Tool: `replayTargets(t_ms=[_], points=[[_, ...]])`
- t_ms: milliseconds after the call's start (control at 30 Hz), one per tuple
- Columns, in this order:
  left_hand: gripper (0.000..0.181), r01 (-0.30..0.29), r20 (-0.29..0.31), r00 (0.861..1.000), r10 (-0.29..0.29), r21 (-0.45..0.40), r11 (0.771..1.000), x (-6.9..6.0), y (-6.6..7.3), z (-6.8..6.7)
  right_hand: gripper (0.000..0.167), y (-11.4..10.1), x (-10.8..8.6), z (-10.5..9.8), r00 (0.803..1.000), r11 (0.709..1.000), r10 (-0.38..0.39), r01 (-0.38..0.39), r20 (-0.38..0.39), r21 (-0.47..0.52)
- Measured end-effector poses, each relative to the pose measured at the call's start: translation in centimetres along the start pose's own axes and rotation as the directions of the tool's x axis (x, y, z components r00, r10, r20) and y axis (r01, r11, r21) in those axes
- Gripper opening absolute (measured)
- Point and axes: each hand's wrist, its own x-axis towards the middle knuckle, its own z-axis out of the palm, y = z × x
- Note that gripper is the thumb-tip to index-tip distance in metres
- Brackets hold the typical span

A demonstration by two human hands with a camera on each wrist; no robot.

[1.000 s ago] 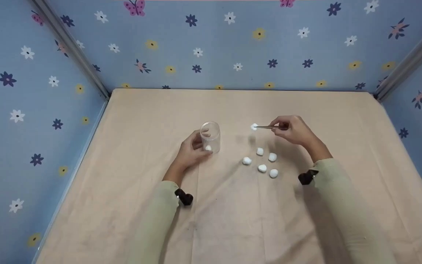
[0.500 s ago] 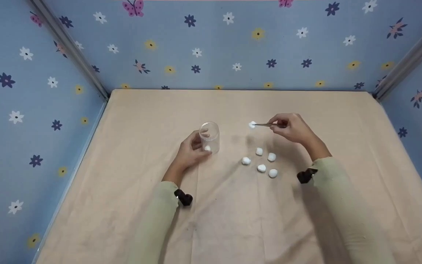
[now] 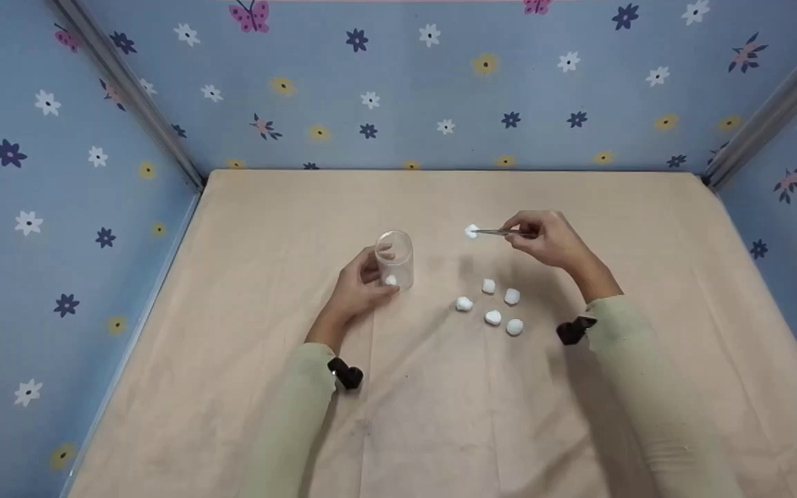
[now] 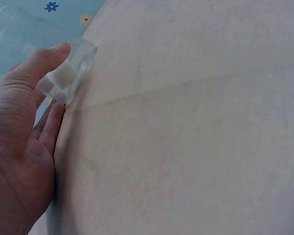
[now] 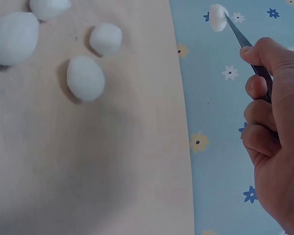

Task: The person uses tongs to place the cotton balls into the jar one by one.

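One beige cloth-covered surface (image 3: 267,214). Left hand (image 3: 359,287): grip round one clear cylindrical cup (image 3: 404,272), one white ball (image 3: 391,280) inside. Right hand (image 3: 548,238): grip on slim metal tweezers (image 3: 488,232), pinching one raised white fluffy ball (image 3: 471,231). Five loose white balls (image 3: 492,317): on the surface.

Blue flowered panels around a cloth-covered worktop (image 3: 267,221).
The back panel (image 3: 405,76) stands behind the worktop, bearing white, yellow and navy flowers, with pink butterflies (image 3: 250,16) high above the worktop's far edge; the left panel (image 3: 59,266) and right panel (image 3: 796,214) flank the worktop. Grey posts (image 3: 134,93) slant up from the worktop's far corners. The beige cloth (image 3: 426,429) shows creases across the worktop's near half.
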Motion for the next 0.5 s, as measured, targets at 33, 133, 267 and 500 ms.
replayTargets(t_ms=[33,133,267,500], points=[[0.080,0.001,0.001,1.000,-0.001,-0.006,1.000,0.0,0.0,0.0,0.016,-0.1,0.1,0.1,1.000,1.000,0.001,-0.001,0.001,0.001],[0.080,0.001,0.004,1.000,-0.001,-0.006,1.000,-0.1,0.0,-0.1,0.017,-0.2,0.1,0.3,1.000,1.000,-0.002,0.002,0.000,-0.001],[0.080,0.001,0.006,1.000,-0.001,-0.005,1.000,0.0,-0.1,-0.1,0.016,-0.5,0.2,0.4,1.000,1.000,-0.013,0.013,-0.004,-0.004],[0.080,0.006,-0.005,1.000,-0.006,0.005,1.000,0.1,-0.1,-0.1,0.016,-1.1,0.4,0.7,1.000,1.000,-0.026,0.026,-0.005,0.006]])
